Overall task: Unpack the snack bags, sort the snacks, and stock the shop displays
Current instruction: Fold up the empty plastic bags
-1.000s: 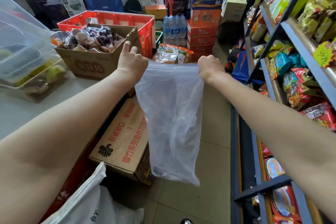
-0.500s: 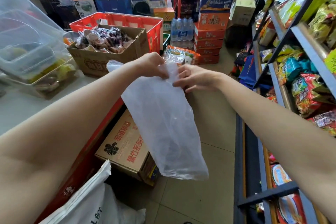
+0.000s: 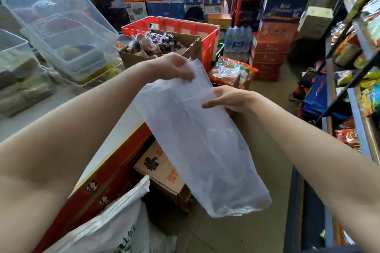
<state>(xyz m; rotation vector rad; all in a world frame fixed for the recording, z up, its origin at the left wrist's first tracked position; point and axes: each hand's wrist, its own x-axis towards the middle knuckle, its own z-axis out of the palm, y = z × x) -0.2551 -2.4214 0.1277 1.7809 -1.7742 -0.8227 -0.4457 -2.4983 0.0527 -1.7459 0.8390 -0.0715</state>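
Plastic bag point(image 3: 201, 146), clear and apparently empty, hangs mid-frame, slanting from upper centre down to lower right, over the floor between table and shelves. Left hand point(image 3: 170, 66) holds its top edge, grip narrow, fingers curled down and pinching the film at the mouth. Right hand point(image 3: 230, 98) takes the bag's right side just below the mouth, thumb on the near face, fingers behind the film; grip narrow, pinching.

Behind the left hand, cardboard box point(image 3: 164, 49) of wrapped purple snacks sits on the table point(image 3: 61, 96), touching a red crate point(image 3: 185, 28) behind it. Clear plastic tubs point(image 3: 61, 24) stacked upper left. Under the bag, a printed carton point(image 3: 160, 170) on the floor, partly hidden by the bag. White sack point(image 3: 115, 226) at bottom centre-left. Orange snack pack point(image 3: 232, 72) just above the right hand. Water bottles point(image 3: 236, 41) and stacked drink cartons point(image 3: 271, 47) upper centre-right. Shelves point(image 3: 353, 96) with snack packets along the right edge.
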